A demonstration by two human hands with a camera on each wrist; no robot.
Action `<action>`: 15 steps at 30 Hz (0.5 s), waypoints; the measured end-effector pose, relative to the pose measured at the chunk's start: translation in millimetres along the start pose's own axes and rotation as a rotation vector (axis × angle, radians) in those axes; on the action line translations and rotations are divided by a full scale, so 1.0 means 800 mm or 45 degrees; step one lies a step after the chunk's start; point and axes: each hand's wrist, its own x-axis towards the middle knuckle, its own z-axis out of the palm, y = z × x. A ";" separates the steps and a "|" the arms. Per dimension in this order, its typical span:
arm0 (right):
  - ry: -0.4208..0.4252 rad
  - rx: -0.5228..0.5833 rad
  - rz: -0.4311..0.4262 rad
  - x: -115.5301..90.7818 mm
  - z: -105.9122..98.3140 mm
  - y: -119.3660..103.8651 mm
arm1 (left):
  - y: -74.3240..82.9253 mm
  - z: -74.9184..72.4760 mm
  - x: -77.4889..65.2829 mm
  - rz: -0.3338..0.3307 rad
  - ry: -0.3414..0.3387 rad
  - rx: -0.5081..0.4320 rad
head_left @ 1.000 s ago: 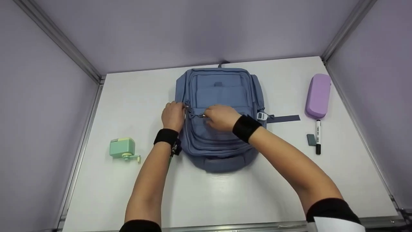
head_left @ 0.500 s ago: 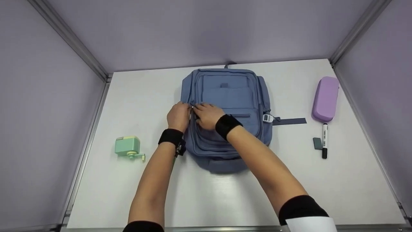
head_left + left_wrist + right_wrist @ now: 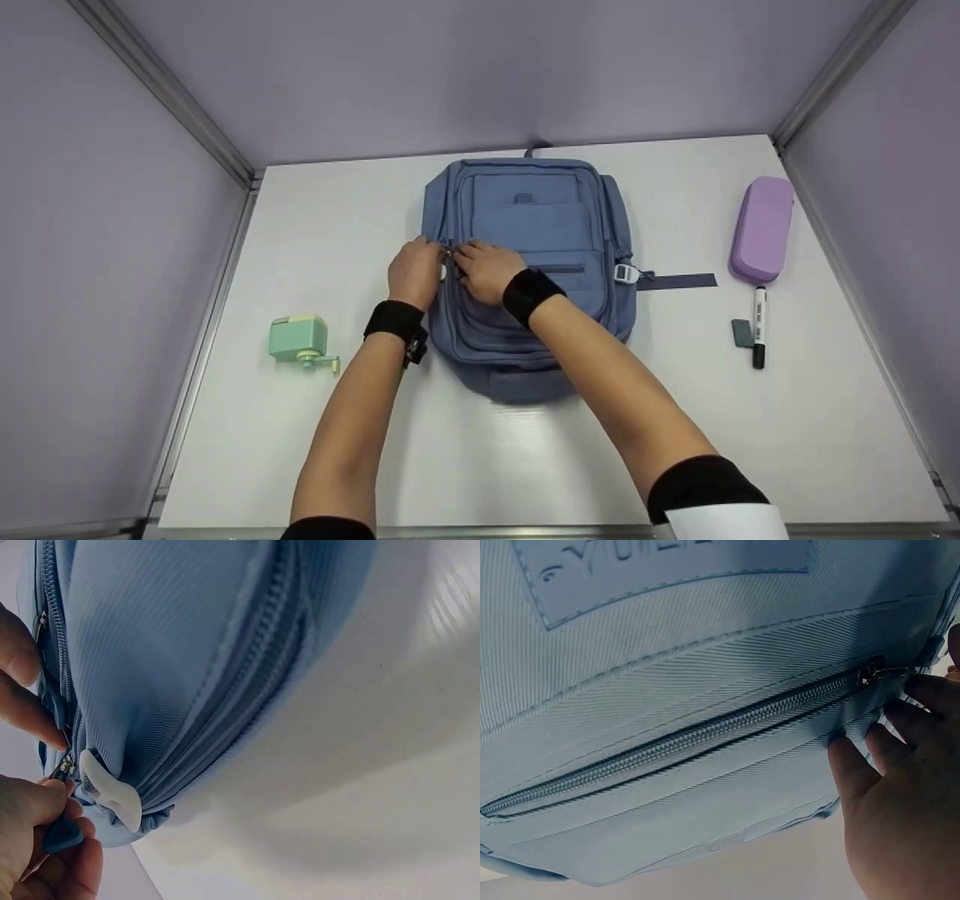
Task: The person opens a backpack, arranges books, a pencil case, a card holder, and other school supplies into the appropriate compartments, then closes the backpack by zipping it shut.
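Note:
A blue backpack (image 3: 536, 217) lies front up on the white table (image 3: 480, 465). My left hand (image 3: 415, 271) is at its left edge. In the left wrist view, its thumb and fingers pinch a zipper pull (image 3: 63, 835) with a blue tab, beside a white buckle (image 3: 112, 789). Close by, my right hand (image 3: 489, 271) rests on the bag's front, fingers extended toward the left-side zipper. The right wrist view has these fingers (image 3: 851, 772) against the fabric, just below the metal slider (image 3: 870, 673) of a closed front-pocket zipper (image 3: 705, 731).
A mint-green crank sharpener (image 3: 298, 339) stands left of my left arm. On the far right lie a purple case (image 3: 762, 229), a black-and-white marker (image 3: 760, 328) and a small dark green block (image 3: 742, 333). A strap (image 3: 679, 281) extends from the bag's right side. Panel walls enclose the table.
My right hand has moved left from the front-pocket zipper to the bag's left edge, beside my left hand. My left hand stays at that edge. The head view has shifted slightly.

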 end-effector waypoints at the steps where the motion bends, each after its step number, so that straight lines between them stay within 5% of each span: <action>1: 0.002 -0.003 -0.002 0.000 0.000 0.000 | 0.000 -0.001 -0.001 0.008 0.000 0.005; 15: 0.041 -0.009 -0.040 -0.002 0.001 -0.001 | 0.001 -0.012 -0.024 0.111 -0.112 0.053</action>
